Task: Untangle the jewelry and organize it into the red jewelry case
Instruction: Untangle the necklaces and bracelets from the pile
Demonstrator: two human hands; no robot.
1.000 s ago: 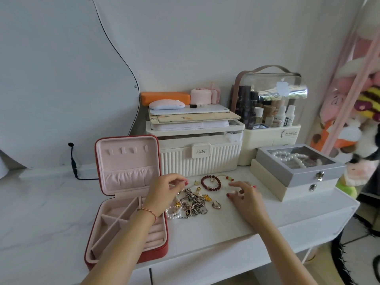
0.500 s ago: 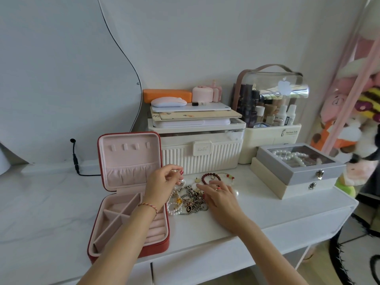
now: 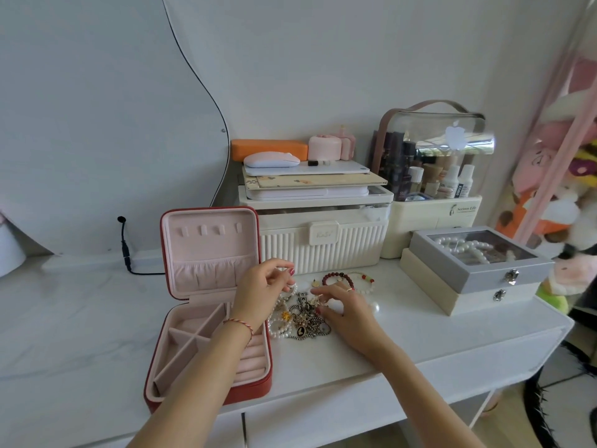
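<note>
The red jewelry case (image 3: 258,390) lies open on the left of the white tabletop, its pink lid upright and its divided tray bare. Just right of it sits a tangled jewelry pile (image 3: 305,320) of dark chains, pendants and a pearl strand (image 3: 277,332). My left hand (image 3: 263,291) hovers over the pile's left side and pinches the pearl strand near its top end. My right hand (image 3: 347,310) rests on the pile's right side, its fingertips pinching into the chains. A dark red bead bracelet (image 3: 336,275) and a white beaded bracelet (image 3: 368,282) lie separately behind the pile.
A ribbed white storage box (image 3: 323,250) stands right behind the jewelry. A cosmetics organizer (image 3: 433,215) and a grey glass-lid box (image 3: 478,270) stacked on a cream box fill the right. A black cable (image 3: 126,250) lies behind the case. The table's front edge is near my forearms.
My right hand has moved left from the bare tabletop onto the tangle. My left hand has stayed at the pile's upper left, fingers curled.
</note>
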